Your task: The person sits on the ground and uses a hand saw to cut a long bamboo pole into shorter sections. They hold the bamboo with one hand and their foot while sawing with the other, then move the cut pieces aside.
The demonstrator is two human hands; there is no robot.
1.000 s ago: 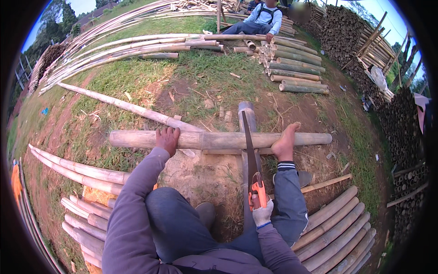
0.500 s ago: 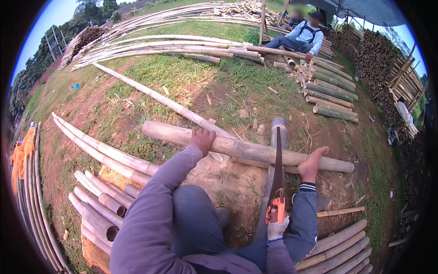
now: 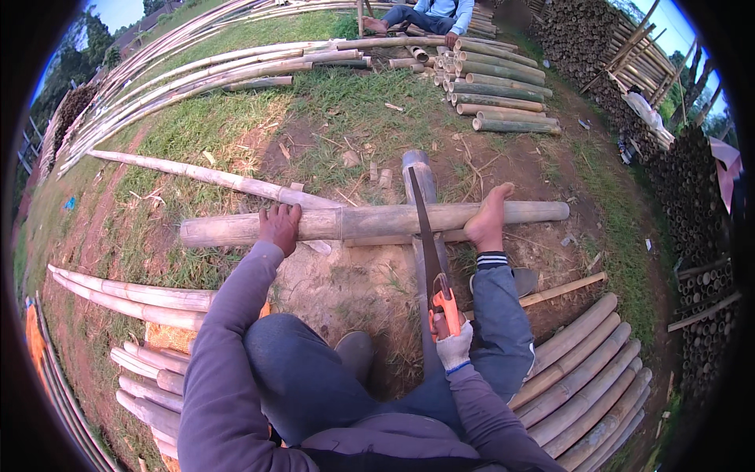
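My bare left hand is clasped over the top of a thick bamboo pole, left of its middle. In my gloved right hand is the orange handle of a handsaw. Its long dark blade slants across the pole, with the tip past the far side; whether the teeth have cut in cannot be seen. My bare right foot presses on the pole, right of the blade. Beneath, another bamboo length runs crosswise as a support.
A long thin bamboo pole lies beyond my left hand. Cut bamboo pieces lie at lower left and lower right. Farther off, a person in light blue sits by a stack of green bamboo lengths. Bundled bamboo stands at far right.
The whole view has swung, so the scene sits farther left and higher and is turned slightly. My hands, foot and saw keep about the same places on the pole.
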